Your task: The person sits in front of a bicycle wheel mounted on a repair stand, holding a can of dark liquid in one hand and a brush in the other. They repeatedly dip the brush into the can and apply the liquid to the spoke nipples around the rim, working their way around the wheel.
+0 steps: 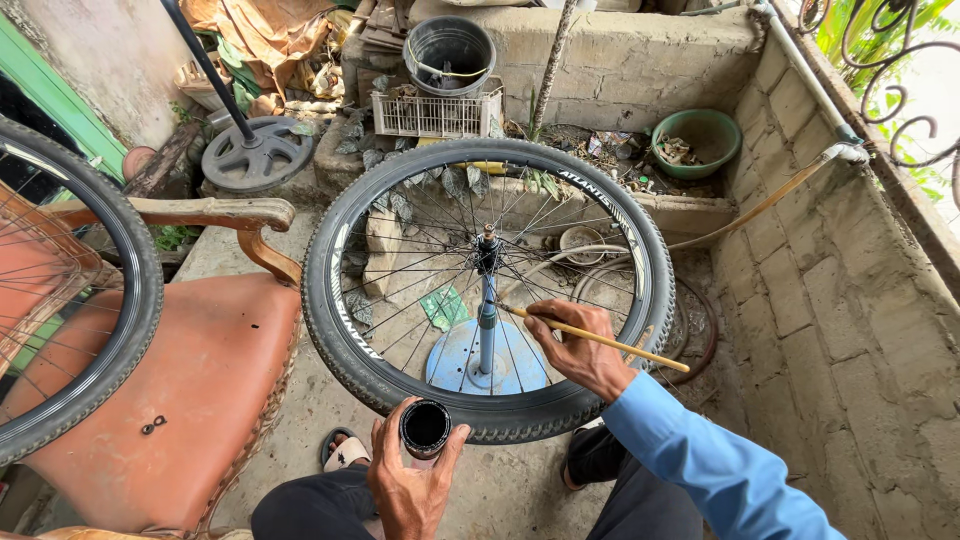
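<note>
A bicycle wheel [340,330] with a black tyre and thin spokes lies flat on a blue stand [487,358] in front of me. My right hand [578,345] reaches over the tyre and holds a thin yellow-handled brush [620,345], whose tip rests among the spokes beside the hub [487,250]. My left hand [410,485] sits near my lap, gripping a small round tin of black paint [425,428] just outside the tyre's near edge. A light blue sleeve [700,460] covers my right arm.
An orange-seated wooden chair [190,380] stands at left, with another bicycle wheel [130,300] leaning over it. A concrete block wall [840,320] runs along the right. Behind are a black bucket [449,50], white crate [435,113], green basin [710,140] and a grey disc base [256,155].
</note>
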The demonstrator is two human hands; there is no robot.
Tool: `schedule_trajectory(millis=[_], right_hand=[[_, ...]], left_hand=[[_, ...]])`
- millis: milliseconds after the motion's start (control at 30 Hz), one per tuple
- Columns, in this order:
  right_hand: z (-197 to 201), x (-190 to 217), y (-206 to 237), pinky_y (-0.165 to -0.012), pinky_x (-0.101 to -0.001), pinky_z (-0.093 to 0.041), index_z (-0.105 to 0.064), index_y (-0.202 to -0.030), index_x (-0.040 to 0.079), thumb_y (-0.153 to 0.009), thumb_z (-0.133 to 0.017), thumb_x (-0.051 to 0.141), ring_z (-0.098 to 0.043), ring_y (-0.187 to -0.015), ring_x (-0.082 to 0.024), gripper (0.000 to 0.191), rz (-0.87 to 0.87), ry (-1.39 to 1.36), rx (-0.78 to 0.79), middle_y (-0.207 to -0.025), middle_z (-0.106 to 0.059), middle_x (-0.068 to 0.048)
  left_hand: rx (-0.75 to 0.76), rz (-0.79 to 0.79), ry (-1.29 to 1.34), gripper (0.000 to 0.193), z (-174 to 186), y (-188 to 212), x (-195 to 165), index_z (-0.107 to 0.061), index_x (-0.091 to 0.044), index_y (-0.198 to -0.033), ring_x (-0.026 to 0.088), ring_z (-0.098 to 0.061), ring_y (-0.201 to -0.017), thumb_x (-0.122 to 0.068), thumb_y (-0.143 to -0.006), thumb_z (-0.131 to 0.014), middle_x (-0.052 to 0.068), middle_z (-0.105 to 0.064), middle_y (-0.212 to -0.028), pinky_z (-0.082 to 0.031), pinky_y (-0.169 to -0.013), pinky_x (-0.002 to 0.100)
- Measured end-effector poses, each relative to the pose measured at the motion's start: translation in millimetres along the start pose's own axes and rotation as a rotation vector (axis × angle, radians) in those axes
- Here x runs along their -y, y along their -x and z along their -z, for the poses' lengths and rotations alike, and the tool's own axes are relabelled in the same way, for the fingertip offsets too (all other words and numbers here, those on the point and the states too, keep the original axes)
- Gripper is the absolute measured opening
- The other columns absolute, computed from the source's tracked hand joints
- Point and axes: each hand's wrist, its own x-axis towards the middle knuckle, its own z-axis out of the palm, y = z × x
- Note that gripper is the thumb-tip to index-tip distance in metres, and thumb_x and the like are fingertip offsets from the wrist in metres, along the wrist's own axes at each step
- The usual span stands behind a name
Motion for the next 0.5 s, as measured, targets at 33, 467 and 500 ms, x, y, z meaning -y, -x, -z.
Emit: schedule_trajectory(millis=[33, 467, 500], right_hand=[[-2.0, -0.7, -2.0, -0.058, -0.0320, -0.062, -0.079, -0.104, 0.003, -0.092, -0.074, 0.022, -0.077, -0.068, -0.019, 0.023, 0.005, 0.004, 0.007, -0.086, -0.080, -0.013], [-4.3, 16.2, 25.7, -0.054, -0.0326, -0.061, -0.078, -0.098, 0.001, -0.091, -0.073, 0.014, -0.075, -0.064, -0.020, 0.016, 0.171, -0.032, 0.143, -0.079, -0.078, -0.013], [-2.9, 18.4, 29.4, -0.052, -0.0326, -0.061, -0.078, -0.098, 0.001, -0.090, -0.073, 0.014, -0.074, -0.061, -0.020, 0.016, 0.146, -0.048, 0.172, -0.078, -0.078, -0.013]], left_hand=[[0.003, 0.003, 0.002, 0.069, 0.0, -0.5, -0.1, -0.066, 0.000, -0.120, 0.036, -0.072, -0.104, -0.032, -0.065, -0.094, 0.018, -0.075, -0.108, -0.043, -0.110, 0.058], [0.046, 0.011, 0.017, 0.065, 5.6, -4.3, -3.5, -0.065, 0.001, -0.121, 0.032, -0.075, -0.099, -0.029, -0.069, -0.092, 0.017, -0.078, -0.101, -0.035, -0.119, 0.055], [0.048, -0.003, 0.013, 0.065, 6.0, -3.8, -4.4, -0.065, 0.001, -0.121, 0.032, -0.075, -0.099, -0.029, -0.070, -0.092, 0.017, -0.078, -0.101, -0.035, -0.118, 0.056]])
